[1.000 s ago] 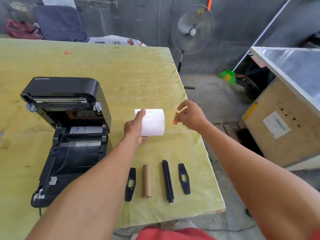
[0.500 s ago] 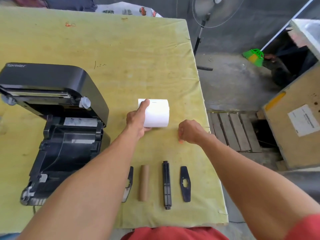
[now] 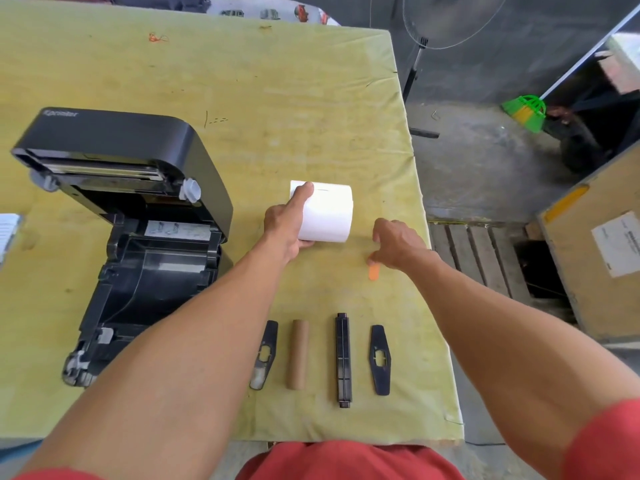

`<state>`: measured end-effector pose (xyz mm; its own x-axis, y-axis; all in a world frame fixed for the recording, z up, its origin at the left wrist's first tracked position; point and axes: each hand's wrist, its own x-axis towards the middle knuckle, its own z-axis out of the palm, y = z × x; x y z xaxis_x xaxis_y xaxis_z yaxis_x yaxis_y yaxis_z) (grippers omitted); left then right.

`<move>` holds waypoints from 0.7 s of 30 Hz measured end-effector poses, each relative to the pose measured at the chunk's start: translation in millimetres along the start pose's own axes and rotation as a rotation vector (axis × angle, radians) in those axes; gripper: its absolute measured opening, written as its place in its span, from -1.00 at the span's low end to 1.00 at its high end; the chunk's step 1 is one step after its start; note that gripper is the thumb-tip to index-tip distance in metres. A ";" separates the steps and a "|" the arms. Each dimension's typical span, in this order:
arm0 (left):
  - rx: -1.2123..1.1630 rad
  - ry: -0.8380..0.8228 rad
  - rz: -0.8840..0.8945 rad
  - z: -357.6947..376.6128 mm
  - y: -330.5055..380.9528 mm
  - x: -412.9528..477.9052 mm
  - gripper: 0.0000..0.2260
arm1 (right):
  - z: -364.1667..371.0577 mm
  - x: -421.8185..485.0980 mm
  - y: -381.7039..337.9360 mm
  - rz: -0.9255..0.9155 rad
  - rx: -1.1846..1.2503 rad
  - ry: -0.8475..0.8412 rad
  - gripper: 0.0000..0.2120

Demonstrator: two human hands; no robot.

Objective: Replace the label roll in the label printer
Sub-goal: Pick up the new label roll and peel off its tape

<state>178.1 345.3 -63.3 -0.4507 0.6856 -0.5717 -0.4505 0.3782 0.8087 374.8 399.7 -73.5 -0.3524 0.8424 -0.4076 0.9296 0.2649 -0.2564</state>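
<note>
My left hand [image 3: 285, 226] grips the left end of a white label roll [image 3: 327, 213] that rests on the yellow-green table [image 3: 242, 98] at mid-right. My right hand [image 3: 394, 242] is down at the table just right of the roll, fingertips pinched on the top end of a small orange sticker [image 3: 374, 271] that lies against the cloth. The black label printer [image 3: 131, 216] stands at the left with its lid swung up and its roll bay showing. Near the front edge lie a brown cardboard core [image 3: 297, 355], a black spindle [image 3: 343, 358] and two black side guides [image 3: 266, 353] [image 3: 380, 358].
The table's right edge [image 3: 420, 188] drops to a concrete floor with a wooden pallet [image 3: 481, 258] and a plywood crate [image 3: 595, 258]. A standing fan's pole [image 3: 414, 67] is at the far right corner. White paper [image 3: 8, 233] sits at the left border.
My right hand came down from beside the roll to the table with the orange sticker, which now lies on the cloth. The left hand kept hold of the roll. The view tilted downward.
</note>
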 end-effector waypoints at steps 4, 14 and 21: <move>0.019 -0.011 0.017 -7.0 5.2 -4.9 -0.67 | -7.6 -4.4 -2.3 0.043 0.060 0.086 -0.59; 0.028 -0.045 0.068 -15.2 23.1 -28.8 -0.66 | -40.0 -31.7 -37.8 0.081 0.717 0.120 -0.77; 0.022 -0.092 0.055 -19.1 26.3 -51.9 -0.66 | -46.8 -70.1 -52.7 0.004 0.946 -0.071 -0.74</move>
<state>174.9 307.8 -15.0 -0.4012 0.7596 -0.5119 -0.4093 0.3513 0.8420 355.5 348.6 9.7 -0.3840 0.8036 -0.4548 0.4686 -0.2548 -0.8459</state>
